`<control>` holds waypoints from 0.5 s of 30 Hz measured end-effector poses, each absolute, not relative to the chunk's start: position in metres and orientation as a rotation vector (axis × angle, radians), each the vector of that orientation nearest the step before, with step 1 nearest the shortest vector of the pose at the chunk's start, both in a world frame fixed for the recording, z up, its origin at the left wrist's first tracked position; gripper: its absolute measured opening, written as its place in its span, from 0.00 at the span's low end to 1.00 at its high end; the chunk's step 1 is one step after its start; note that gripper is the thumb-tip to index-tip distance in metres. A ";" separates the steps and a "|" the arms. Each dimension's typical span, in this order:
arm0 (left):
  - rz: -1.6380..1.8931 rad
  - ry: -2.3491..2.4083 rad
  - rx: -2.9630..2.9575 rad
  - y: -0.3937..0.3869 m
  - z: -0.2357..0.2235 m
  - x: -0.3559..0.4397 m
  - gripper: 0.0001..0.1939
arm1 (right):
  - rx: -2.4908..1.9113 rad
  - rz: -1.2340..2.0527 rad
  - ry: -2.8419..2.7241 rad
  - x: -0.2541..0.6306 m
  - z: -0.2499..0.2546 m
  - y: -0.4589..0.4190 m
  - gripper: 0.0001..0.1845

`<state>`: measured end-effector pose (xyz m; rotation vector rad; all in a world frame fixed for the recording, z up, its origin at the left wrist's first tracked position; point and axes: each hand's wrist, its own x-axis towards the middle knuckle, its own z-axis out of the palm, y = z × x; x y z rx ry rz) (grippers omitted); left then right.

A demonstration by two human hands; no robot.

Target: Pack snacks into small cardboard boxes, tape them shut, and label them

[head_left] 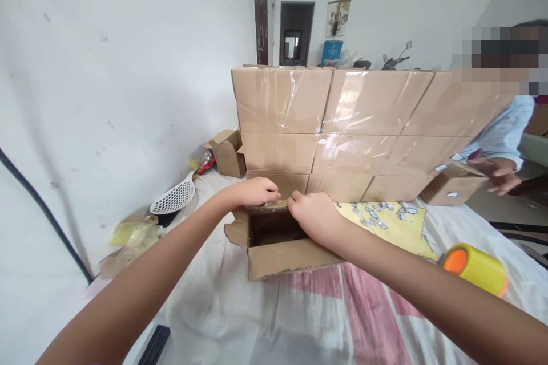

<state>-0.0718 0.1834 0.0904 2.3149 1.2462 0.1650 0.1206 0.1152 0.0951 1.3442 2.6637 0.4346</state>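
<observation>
An open cardboard box [295,259] lies on the cloth in front of me, its near flap folded out toward me and its dark inside showing. My left hand [258,191] is closed at the box's far left edge, fingers curled on the far flap. Close beside it, my right hand [314,214] is also closed on that far edge, its wrist passing over the box's right end. The fingertips are partly hidden.
Taped cardboard boxes [282,100] form a wall behind the open box. On the right are a yellow tape roll [477,268], a yellow sheet with small labels [385,225], a small box [454,185] and another person's hand [499,174]. A white perforated scoop [173,197] lies left.
</observation>
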 end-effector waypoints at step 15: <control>0.828 1.848 2.280 0.124 0.074 -0.101 0.17 | 1.416 0.543 2.711 0.088 0.090 0.070 0.14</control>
